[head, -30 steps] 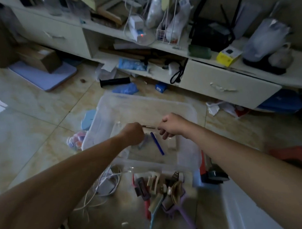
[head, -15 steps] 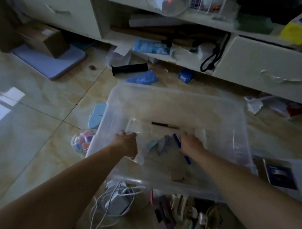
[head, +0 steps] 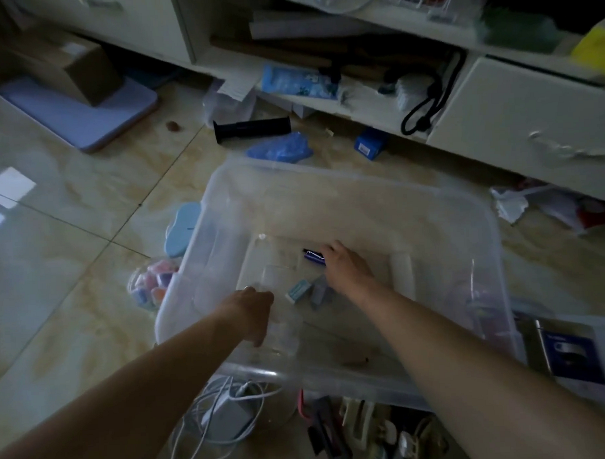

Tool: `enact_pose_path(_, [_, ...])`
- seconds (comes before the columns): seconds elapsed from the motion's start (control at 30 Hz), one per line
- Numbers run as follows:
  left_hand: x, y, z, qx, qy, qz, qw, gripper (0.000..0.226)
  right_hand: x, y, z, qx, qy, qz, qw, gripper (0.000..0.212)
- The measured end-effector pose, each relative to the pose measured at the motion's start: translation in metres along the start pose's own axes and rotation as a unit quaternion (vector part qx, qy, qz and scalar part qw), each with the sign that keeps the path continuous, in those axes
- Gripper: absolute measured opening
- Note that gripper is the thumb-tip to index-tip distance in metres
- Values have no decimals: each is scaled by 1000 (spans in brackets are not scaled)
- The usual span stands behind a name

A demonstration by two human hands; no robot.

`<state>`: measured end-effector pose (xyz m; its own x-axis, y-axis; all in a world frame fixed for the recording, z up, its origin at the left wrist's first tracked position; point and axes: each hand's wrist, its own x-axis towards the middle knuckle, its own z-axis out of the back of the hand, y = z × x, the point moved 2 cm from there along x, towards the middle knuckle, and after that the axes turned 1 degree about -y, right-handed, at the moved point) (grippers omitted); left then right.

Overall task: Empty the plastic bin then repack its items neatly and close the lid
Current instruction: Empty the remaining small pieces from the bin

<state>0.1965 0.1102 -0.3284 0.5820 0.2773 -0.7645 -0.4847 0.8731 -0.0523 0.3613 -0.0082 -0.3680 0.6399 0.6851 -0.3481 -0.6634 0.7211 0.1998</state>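
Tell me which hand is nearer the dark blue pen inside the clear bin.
Right. The right hand has its fingertips at the dark blue pen near the bin's far wall; the left hand is nearer the camera, to the pen's left.

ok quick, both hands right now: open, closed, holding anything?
Left hand: inside the plastic bin, fingers pointing down onto a clear item; grip cannot be told.
Right hand: fingers curled at the dark blue pen; looks like it is gripping it.

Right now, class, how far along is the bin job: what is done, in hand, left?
Done: most items lie on the floor, like the white cables and clips. In hand: both hands are inside the clear bin; the right hand touches a blue pen, the left hand rests low. Left: repacking and closing; no lid is identifiable.
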Motion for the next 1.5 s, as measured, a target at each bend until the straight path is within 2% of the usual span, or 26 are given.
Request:
enact_pose_path(0.07, [0, -1, -2, -6, 14, -11, 1000, 81, -3, -1, -5, -10, 4, -20, 1000, 31])
enact_pose_path(0.2, [0, -1, -5, 12, 20, -24, 999, 78, -9, -20, 2, 5, 14, -81, 997, 34])
enact_pose_path(0.4, [1, -10, -6, 12, 38, -52, 998, 88, -15, -25, -8, 89, 1, -64, 994, 41])
enact_pose_path(0.5, [1, -15, -8, 13, 45, -63, 997, 86, -15, -8, -14, 79, 2, -74, 994, 43])
enact_pose_path(0.63, [2, -16, -8, 4, 38, -67, 997, 86, -10, -10, -5, 33, 8, -99, 994, 32])
enact_pose_path(0.7, [2, -15, -8, 1, 25, -70, 997, 83, -12, -16, -2, 39, 16, -105, 994, 36])
enact_pose_path(0.83, [1, -16, -10, -13, 8, -66, 998, 80, -21, -10, 6, 35, -36, -38, 998, 39])
enact_pose_path(0.97, [1, -17, -7, -3, 0, -60, 998, 83, -20, 20, 7, 10, 2, 65, 998, 36])
enact_pose_path(1.1, [0, -14, 5, -22, 4, -29, 999, 78, -18, 41, -5, -26, 35, 123, 991, 36])
enact_pose_path(1.2, [-1, -8, 17, -69, 0, -15, 998, 71, -21, 37, -14, -52, 63, 155, 985, 27])
enact_pose_path(1.33, [-2, -1, 23, -98, 20, 10, 995, 67, -23, 28, -9, -93, 39, 155, 983, 21])
enact_pose_path(1.5, [-5, 3, 27, -220, 27, 37, 974, 50, -18, -3, 14, -10, 50, 74, 996, 39])
